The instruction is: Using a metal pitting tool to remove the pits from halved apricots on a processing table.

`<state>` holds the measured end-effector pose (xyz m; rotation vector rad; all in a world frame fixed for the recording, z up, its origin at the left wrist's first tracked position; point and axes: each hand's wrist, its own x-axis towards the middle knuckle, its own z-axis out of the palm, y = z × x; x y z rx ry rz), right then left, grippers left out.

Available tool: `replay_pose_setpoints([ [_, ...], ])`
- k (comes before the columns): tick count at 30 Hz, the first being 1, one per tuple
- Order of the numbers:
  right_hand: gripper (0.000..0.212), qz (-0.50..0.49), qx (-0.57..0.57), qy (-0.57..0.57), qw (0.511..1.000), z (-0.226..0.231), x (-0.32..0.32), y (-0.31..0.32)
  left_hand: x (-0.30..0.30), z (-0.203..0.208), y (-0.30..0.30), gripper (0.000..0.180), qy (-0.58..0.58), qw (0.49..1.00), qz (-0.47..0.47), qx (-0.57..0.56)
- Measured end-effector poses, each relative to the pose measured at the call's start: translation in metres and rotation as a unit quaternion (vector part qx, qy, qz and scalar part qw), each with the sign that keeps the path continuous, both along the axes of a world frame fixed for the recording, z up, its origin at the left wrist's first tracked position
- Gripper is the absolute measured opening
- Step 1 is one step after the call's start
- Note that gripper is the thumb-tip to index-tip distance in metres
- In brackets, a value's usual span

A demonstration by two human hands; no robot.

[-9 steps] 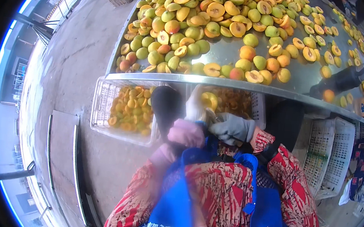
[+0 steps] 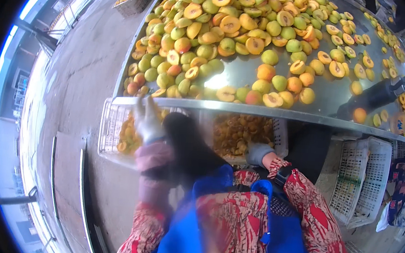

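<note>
The left hand [image 2: 147, 121], in a pale glove, is raised at the near edge of the metal table [image 2: 245, 77], above the white crate [image 2: 111, 128] of peach halves; its fingers are stretched open and hold nothing. The right hand [image 2: 258, 153], also gloved, is low beside the second crate [image 2: 281, 136], under the table edge; I cannot tell how its fingers are. Many peaches [image 2: 229, 44] lie on the table, far from both hands.

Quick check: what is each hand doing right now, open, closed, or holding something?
Left hand: gloved, fingers spread open, holding nothing, raised at the metal table edge.
Right hand: gloved, grip cannot be told.
</note>
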<state>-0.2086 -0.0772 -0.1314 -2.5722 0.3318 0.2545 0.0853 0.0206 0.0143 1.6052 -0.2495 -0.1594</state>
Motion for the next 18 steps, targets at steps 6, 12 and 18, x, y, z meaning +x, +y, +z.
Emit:
replay_pose_setpoints([
  [6, 0.051, -0.078, 0.097, 0.219, 0.968, -0.036, -0.014, -0.014, -0.012, 0.016, -0.058, 0.042, -0.228, 0.949, -0.173, 0.132],
  [12, 0.055, -0.178, 0.179, 0.186, 0.949, 0.044, -0.016, -0.021, -0.106, 0.021, -0.196, 0.04, -0.397, 0.777, -0.448, 0.194],
  [18, 0.056, -0.26, 0.274, -0.064, 0.924, 0.032, -0.016, -0.011, -0.121, -0.018, -0.249, 0.024, -0.461, 0.626, -0.478, 0.409],
])
